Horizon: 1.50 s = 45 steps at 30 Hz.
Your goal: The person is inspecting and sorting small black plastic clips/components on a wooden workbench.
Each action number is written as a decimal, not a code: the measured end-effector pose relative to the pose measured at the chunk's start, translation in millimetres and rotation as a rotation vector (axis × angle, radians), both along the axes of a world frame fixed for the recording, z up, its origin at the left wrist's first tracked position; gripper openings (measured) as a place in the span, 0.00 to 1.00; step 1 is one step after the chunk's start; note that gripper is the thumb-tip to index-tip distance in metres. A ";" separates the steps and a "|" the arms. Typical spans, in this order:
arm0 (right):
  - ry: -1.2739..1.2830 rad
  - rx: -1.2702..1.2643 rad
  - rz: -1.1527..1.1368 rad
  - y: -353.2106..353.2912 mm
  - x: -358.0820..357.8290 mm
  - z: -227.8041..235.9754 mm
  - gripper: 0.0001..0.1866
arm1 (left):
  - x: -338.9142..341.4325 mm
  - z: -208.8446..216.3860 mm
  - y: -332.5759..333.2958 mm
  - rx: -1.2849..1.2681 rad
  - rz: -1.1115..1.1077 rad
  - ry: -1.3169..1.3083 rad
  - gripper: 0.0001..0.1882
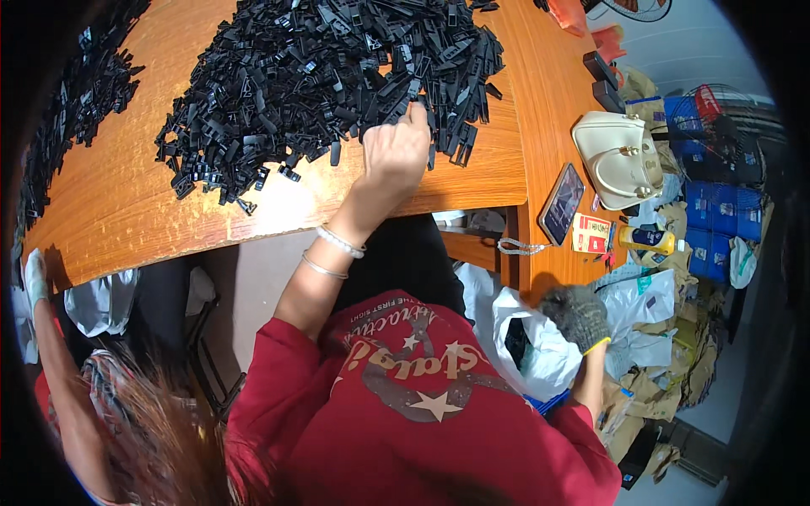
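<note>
Where small black pieces (pixel 321 93), flat and narrow, are heaped on the scuffed wood-grained table (pixel 110 198), their near right edge is touched by the left hand (pixel 396 153), index finger (pixel 418 115) extended. Beside a crinkled white plastic bag (pixel 553 354), the right hand (pixel 577 317) is covered by a grey knitted glove (pixel 567 305); whether anything is gripped by either hand cannot be told.

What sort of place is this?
Probably a small workshop: a heap of small black plastic parts lies on a wooden table, and the right hand wears a grey knitted glove.
</note>
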State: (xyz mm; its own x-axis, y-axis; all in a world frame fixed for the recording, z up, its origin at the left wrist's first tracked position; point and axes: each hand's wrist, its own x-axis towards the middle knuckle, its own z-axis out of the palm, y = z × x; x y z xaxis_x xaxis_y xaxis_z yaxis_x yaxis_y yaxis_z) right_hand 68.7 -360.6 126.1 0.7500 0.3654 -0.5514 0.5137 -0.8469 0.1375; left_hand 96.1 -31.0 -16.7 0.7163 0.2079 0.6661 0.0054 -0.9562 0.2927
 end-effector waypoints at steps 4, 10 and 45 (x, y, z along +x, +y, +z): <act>0.029 0.037 0.103 30.4 8.1 -11.3 0.15 | -27.6 9.3 -2.7 -0.026 0.177 0.125 0.11; -0.213 0.540 0.713 92.8 26.9 -52.2 0.14 | -50.9 1.4 9.7 -0.349 0.118 0.235 0.10; -0.040 0.883 -0.131 158.4 33.8 -83.4 0.19 | -75.6 1.7 -1.0 -0.431 -0.110 -0.030 0.12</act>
State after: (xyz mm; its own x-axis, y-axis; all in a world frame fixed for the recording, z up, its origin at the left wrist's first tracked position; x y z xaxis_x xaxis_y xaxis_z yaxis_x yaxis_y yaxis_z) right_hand 102.4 -202.3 42.7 0.8282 0.5544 -0.0821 0.4142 -0.7042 -0.5767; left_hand 20.6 -32.1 -15.0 0.7315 0.3950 0.5558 -0.1035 -0.7413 0.6631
